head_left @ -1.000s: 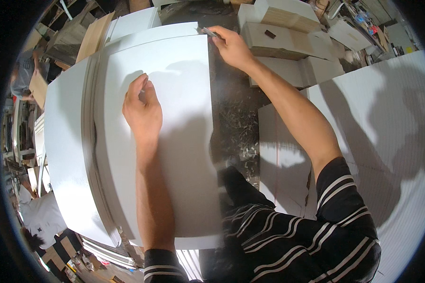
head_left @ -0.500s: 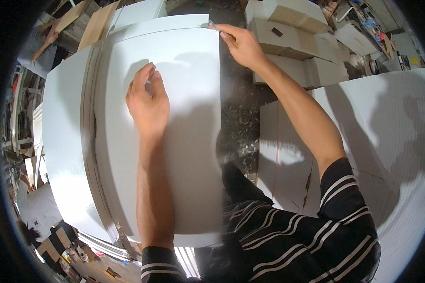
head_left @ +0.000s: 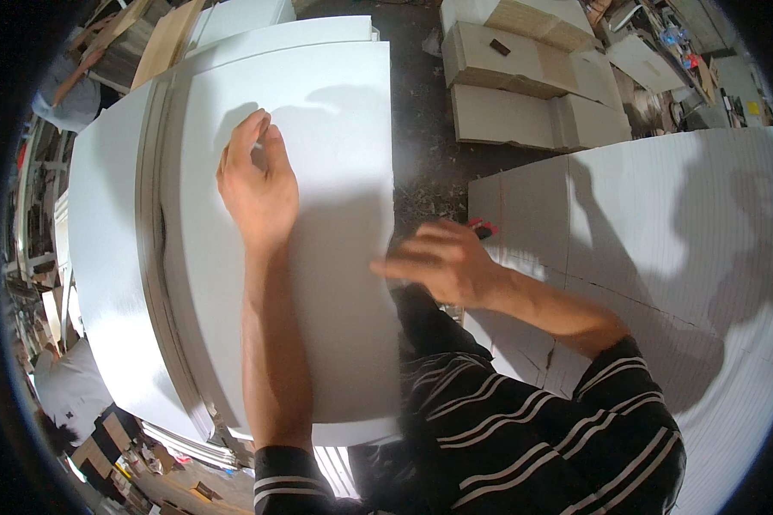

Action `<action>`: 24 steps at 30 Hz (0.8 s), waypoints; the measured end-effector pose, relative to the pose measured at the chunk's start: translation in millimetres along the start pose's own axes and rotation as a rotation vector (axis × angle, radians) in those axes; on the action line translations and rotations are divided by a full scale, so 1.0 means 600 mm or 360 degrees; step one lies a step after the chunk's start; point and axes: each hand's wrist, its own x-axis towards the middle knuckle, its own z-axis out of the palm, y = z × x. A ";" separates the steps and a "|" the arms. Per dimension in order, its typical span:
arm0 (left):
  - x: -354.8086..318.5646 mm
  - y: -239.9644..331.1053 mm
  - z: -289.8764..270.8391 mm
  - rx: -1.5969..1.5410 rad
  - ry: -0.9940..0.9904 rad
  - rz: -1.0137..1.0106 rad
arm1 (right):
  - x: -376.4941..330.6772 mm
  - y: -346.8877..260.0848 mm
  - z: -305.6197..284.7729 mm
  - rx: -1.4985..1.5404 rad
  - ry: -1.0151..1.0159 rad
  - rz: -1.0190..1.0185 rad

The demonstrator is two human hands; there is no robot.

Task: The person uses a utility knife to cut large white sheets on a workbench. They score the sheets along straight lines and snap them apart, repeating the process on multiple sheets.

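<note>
Left hand flat, fingers together, pressing down on top white board. Right hand at board's right edge, fingers loosely extended, blurred; red-black tool just behind it, grip unclear. Cardboard boxes well beyond right hand.

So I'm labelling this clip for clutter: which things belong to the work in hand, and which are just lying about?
In hand: left hand flat on the top white board of a stack; right hand holding a small red tool at that board's edge.
Lying about: folded brown cardboard boxes; large white ribbed sheet; dark littered floor.
</note>
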 end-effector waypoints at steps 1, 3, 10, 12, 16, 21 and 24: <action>0.000 0.001 0.000 -0.0017 -0.0012 -0.0018 | -0.001 0.004 -0.004 0.0029 0.0031 0.0091; -0.001 0.001 0.000 -0.0026 -0.0017 -0.0030 | 0.018 0.047 -0.012 0.0130 0.0329 0.0131; 0.003 0.001 0.003 -0.0025 -0.0033 0.0004 | 0.192 0.286 -0.001 0.0436 0.0766 0.0734; 0.002 0.000 0.004 -0.0017 -0.0038 0.0016 | 0.209 0.306 0.001 0.0397 0.0831 0.0679; 0.000 0.001 0.004 0.0021 -0.0058 0.0007 | 0.190 0.301 0.002 0.0322 0.0702 0.0664; 0.000 -0.001 0.006 0.0015 -0.0040 0.0046 | 0.117 0.195 0.039 0.0403 0.0776 0.0464; -0.001 -0.004 0.008 0.0016 -0.0034 0.0056 | 0.052 0.087 0.051 0.0372 0.0691 0.0446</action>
